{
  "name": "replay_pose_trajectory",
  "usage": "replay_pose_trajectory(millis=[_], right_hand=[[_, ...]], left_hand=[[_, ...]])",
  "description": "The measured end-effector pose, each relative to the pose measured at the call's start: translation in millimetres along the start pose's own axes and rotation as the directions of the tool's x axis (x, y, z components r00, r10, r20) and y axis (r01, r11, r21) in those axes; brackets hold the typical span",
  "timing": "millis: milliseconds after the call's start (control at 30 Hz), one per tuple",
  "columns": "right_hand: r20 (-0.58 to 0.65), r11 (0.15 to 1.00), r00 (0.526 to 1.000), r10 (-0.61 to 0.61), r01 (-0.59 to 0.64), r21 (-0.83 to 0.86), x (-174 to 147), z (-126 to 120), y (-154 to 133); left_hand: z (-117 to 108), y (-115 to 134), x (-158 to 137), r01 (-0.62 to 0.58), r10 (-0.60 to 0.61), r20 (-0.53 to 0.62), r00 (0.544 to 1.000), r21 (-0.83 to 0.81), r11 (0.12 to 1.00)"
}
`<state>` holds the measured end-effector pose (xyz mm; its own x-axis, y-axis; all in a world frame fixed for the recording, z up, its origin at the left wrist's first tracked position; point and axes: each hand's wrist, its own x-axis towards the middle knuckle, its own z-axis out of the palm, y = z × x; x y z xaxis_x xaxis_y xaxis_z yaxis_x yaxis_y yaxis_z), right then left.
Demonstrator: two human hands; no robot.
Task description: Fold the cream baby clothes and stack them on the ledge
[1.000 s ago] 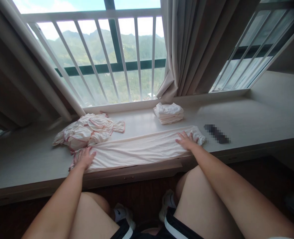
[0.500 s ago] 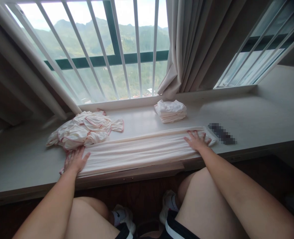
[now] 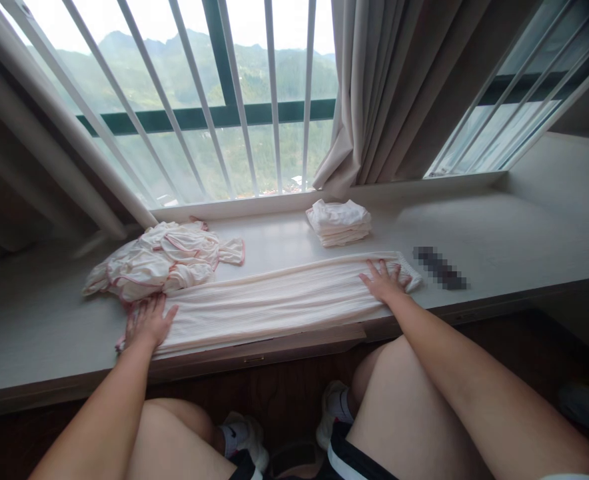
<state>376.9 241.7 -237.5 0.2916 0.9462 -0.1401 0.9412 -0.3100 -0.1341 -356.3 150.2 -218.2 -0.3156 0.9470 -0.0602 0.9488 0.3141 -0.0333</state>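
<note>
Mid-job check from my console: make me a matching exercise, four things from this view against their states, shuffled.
1. Long cream-white fabric strip
2. Small white fabric pile
3. Cream fabric heap with pink-red edging
4. Grey-brown cloth curtain right of centre

A. Hanging in pleats
B. Loosely crumpled
C. Flat under left hand and right hand
D. Folded in neat layers

Pairs: 1-C, 2-D, 3-B, 4-A

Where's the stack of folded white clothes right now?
Head view, right of centre: the folded stack sits on the window ledge, beyond the flattened white cloth, near the gathered curtain.
</note>
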Motion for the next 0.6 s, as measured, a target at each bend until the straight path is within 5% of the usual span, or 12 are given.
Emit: replay_pose_trajectory(millis=[333, 600], right_hand=[[-0.018, 0.999, 0.999, -0.042, 0.042, 0.014, -10, 2, -12], [-0.002, 0.981, 0.982, -0.19, 0.19, -0.027, -30, 10, -52]], left_hand=[[-2, 37, -16, 0.067, -0.069, -0.039, 0.997, -0.064, 0.996], [2, 100, -35, -0.082, 0.076, -0.114, 0.991, -0.041, 0.996]])
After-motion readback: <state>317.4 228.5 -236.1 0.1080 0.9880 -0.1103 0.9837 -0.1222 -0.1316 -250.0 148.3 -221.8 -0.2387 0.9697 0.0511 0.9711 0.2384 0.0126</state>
